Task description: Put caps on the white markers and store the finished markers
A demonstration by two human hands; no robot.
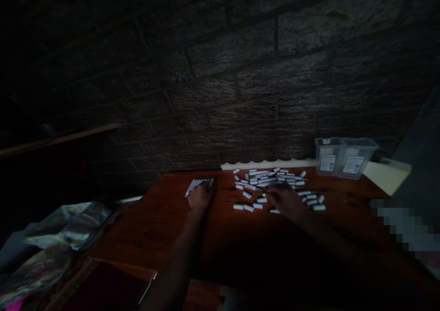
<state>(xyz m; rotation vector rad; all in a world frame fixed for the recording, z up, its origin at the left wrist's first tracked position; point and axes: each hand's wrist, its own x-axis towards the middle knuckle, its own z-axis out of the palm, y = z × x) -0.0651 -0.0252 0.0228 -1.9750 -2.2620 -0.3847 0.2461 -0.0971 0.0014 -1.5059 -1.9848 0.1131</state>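
Note:
Toward the left of the wooden table, several white markers (191,186) lie side by side in a neat row with dark ends at the back. My left hand (200,196) is curled down over the near right part of that row, and its fingertips are mostly hidden. Right of centre spreads a loose pile of white markers (270,181) and short caps, some with coloured ends. Over the near side of the pile, my right hand (286,202) has its thumb and fingers drawn together. A small white marker piece with a green end (264,195) shows at those fingertips, partly covered.
Two clear plastic containers (354,164) with labels stand at the back right of the table (151,224). A pale wavy-edged strip (268,164) runs along the brick wall (213,95). Crumpled plastic bags (68,228) lie left of the table. The light is dim.

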